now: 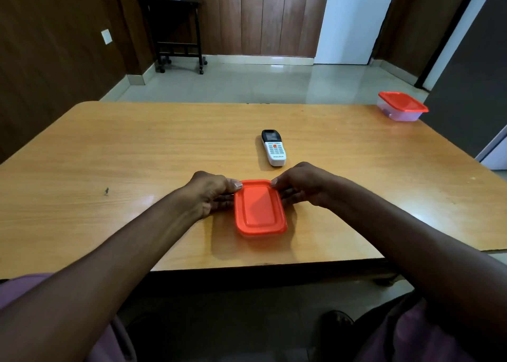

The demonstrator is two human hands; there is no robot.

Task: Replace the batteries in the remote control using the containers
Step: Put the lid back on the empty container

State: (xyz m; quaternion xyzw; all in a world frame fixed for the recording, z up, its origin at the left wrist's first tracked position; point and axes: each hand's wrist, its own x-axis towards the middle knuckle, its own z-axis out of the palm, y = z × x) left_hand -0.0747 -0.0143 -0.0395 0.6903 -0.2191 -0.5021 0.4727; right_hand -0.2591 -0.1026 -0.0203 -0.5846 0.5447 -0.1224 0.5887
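Note:
A small clear container with a red lid (259, 209) stands near the front edge of the wooden table (109, 153). My left hand (212, 193) grips its far left corner, thumb on the lid. My right hand (304, 186) grips its far right corner the same way. The lid is on; what is inside is hidden. Beyond the container a white remote control (273, 147) with a dark screen lies face up. A second clear container with a red lid (401, 106) stands at the table's far right corner, lid on.
Past the table's far edge there is tiled floor and a dark side table on castors (178, 32) by the wood-panelled wall. My lap and a shoe show below the table's front edge.

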